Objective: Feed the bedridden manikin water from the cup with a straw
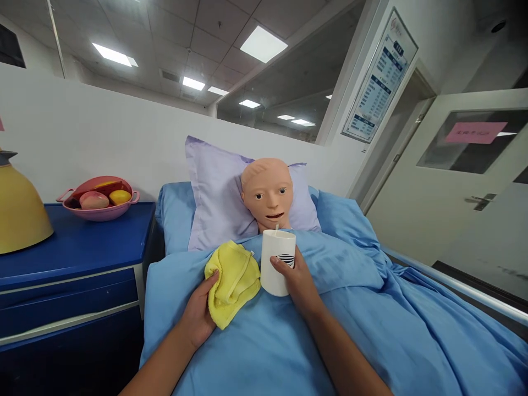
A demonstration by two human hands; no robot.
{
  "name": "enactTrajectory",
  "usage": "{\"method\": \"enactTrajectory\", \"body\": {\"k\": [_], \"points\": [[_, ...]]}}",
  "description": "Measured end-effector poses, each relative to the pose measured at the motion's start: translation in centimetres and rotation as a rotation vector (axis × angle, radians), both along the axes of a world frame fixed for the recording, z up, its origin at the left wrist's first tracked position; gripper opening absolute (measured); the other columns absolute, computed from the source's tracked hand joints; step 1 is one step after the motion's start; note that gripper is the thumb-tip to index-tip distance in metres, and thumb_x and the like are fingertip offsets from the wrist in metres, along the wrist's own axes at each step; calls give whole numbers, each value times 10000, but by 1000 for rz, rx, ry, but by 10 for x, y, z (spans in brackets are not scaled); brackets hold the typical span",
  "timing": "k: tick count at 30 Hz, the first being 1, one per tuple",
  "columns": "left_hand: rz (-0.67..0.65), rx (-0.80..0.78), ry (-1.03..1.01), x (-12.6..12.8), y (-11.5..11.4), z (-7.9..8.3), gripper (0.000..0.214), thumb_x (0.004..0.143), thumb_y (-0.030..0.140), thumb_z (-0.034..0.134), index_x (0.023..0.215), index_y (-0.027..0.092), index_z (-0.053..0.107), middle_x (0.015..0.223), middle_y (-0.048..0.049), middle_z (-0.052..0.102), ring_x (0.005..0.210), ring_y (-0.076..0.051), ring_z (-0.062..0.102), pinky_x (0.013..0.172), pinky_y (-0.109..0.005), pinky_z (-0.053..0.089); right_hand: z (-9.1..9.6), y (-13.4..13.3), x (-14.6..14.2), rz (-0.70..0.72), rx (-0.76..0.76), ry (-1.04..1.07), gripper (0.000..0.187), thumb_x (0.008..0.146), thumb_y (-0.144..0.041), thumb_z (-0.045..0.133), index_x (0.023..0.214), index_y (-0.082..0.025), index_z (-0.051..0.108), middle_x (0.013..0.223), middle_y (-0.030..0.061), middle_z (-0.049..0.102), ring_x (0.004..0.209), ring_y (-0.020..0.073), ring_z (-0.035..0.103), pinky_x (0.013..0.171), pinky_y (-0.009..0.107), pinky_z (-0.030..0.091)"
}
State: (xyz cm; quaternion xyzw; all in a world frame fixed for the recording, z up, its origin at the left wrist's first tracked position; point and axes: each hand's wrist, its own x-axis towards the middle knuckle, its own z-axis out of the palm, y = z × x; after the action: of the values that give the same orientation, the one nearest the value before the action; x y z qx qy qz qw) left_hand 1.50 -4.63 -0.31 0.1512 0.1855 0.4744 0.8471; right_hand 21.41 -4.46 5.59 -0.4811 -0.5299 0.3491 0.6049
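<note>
My left hand (199,311) grips a folded yellow towel (233,278), thumb on top and the other fingers hidden beneath it. My right hand (300,283) is wrapped round a white mug (272,275) with a black striped mark on its side. A thin pale stick, perhaps a straw, pokes up above the mug's rim. Just beyond the mug lies a manikin (268,190), its head on a lilac pillow (216,192) and its mouth slightly open. A blue quilt (346,313) covers it up to the neck. The mug and towel are held above the quilt, side by side.
A blue bedside cabinet (82,253) stands at the left, bearing a pink basket (103,212) of fruit and a yellow jug (20,209). A bed rail (462,286) runs along the right side. Behind it is a door (454,165) with a pink sign.
</note>
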Motion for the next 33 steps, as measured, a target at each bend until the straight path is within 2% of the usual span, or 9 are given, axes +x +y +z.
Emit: {"method": "enactTrajectory", "body": {"k": [6, 12, 21, 33], "points": [[6, -11, 14, 0, -1, 1, 525, 836, 306, 612, 1307, 107, 492, 1134, -152, 685, 1099, -289, 619, 1004, -442, 476, -2, 0, 1, 13, -7, 12, 548, 686, -461, 745, 1149, -236, 555, 914, 37, 678, 772, 223, 636, 664, 353, 538], [1, -7, 21, -1, -2, 1, 507, 849, 317, 589, 1314, 140, 493, 1143, -145, 683, 1080, -298, 629, 990, -469, 483, -3, 0, 1, 5, -19, 22, 539, 690, -454, 746, 1152, -253, 554, 916, 30, 683, 788, 234, 644, 684, 367, 535], [9, -6, 11, 1, 0, 2, 505, 844, 304, 599, 1305, 123, 497, 1158, -143, 676, 1099, -292, 619, 992, -453, 487, 2, -1, -2, 3, -16, 28, 533, 679, -468, 753, 1127, -252, 560, 907, 22, 666, 762, 210, 623, 671, 345, 528], [-1, 42, -1, 1, 0, -4, 494, 856, 316, 586, 1312, 150, 491, 1214, -124, 650, 1149, -287, 587, 1015, -449, 472, 1, -2, -1, 40, -11, 23, 511, 707, -456, 738, 1135, -247, 554, 907, 26, 663, 793, 215, 626, 676, 336, 529]]}}
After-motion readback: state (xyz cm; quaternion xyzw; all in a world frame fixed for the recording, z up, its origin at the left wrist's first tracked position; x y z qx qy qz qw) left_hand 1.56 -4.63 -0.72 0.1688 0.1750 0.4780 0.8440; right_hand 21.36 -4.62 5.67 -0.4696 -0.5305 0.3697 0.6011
